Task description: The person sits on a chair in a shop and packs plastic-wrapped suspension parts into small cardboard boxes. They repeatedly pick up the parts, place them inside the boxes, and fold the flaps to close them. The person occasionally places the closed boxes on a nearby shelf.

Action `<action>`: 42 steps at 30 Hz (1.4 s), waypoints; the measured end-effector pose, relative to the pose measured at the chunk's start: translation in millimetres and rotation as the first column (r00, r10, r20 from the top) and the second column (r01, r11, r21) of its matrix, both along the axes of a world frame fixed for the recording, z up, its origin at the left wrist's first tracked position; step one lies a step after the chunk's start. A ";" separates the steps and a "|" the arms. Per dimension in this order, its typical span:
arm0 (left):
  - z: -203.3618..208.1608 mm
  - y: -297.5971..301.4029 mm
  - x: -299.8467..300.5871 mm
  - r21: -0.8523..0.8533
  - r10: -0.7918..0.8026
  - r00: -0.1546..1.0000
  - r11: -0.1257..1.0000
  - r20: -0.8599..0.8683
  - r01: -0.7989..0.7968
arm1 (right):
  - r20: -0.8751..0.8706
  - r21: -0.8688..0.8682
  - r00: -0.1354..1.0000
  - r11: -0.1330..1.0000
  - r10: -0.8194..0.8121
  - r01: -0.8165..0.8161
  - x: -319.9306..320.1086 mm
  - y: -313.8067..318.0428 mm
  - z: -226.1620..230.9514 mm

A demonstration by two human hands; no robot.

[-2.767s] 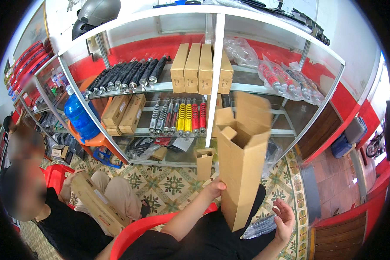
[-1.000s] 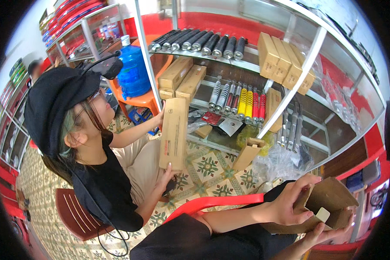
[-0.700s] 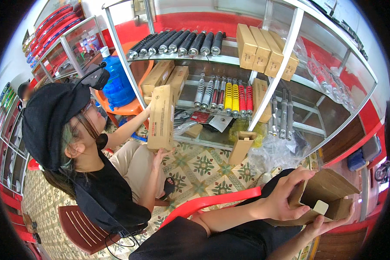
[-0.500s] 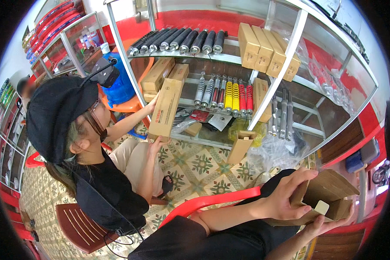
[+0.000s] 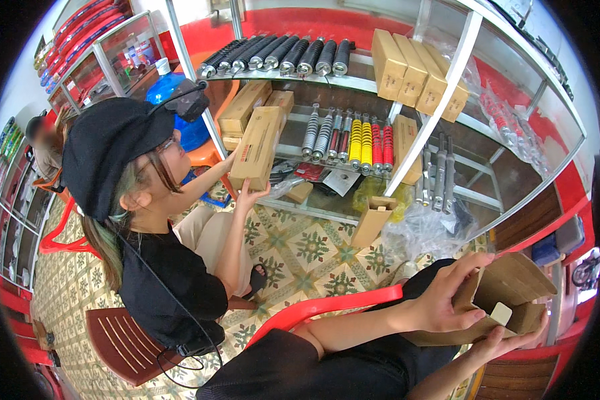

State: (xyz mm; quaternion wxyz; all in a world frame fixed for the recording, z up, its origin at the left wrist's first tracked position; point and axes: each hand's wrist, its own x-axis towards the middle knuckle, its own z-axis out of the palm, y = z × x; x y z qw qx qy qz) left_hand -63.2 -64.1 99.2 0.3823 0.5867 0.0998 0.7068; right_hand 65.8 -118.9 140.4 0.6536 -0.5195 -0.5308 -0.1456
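Cardboard, plain and brown, filled the lower right of the view: an open-ended cardboard box [image 5: 507,300] lay across the person's lap, flaps spread and a small pale tab showing at its mouth. The left hand [image 5: 447,300] was curled over the box's near side, fingers wrapped on its upper edge and thumb underneath. The right hand [image 5: 507,343] cupped the box from below, fingers half bent against its underside (only the fingertips showed). A red plastic chair back [image 5: 327,308] curved just beyond the person's dark-clothed knees.

Further out, on the patterned tile floor [image 5: 307,247], a co-worker in a black cap [image 5: 110,150] sat on a brown stool [image 5: 123,347] and held a long cardboard carton [image 5: 257,148] upright with both hands against the glass shelving [image 5: 447,100]. A smaller folded box [image 5: 373,223] leaned at the foot of the shelf, beside a crumpled clear plastic bag [image 5: 427,233].

On the shelves stood coloured shock absorbers [image 5: 353,140], a row of black ones [image 5: 280,57] above them, and stacked tan cartons [image 5: 417,77]. A blue water jug [image 5: 177,107] stood behind the co-worker.
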 end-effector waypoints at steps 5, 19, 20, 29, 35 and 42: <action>-7.9 -3.0 7.4 -0.116 -0.129 0.992 0.985 0.006 0.129 | 0.088 0.003 0.996 1.000 -0.008 0.008 18.6 1.8 1.0; -9.7 3.0 9.3 -0.154 -0.074 0.996 0.985 0.045 0.080 | 0.105 -0.016 0.994 0.999 0.038 -0.037 21.9 18.7 0.7; -5.8 2.7 9.6 -0.149 -0.055 0.998 0.987 0.041 0.060 | 0.099 -0.015 0.993 0.998 0.056 -0.054 25.7 21.5 -0.5; 4.6 2.9 12.1 -0.198 0.048 0.991 0.978 -0.126 -0.073 | 0.058 -0.063 0.969 0.969 0.241 -0.238 28.0 59.5 19.9; -15.8 7.6 30.3 -0.219 0.121 0.984 0.964 -0.134 -0.149 | 0.237 0.015 0.937 0.963 0.257 -0.268 42.5 78.3 36.5; -31.7 36.3 44.3 -0.223 0.113 0.960 0.960 -0.255 -0.172 | 0.111 -0.039 0.793 0.800 0.599 -0.599 75.5 86.1 14.7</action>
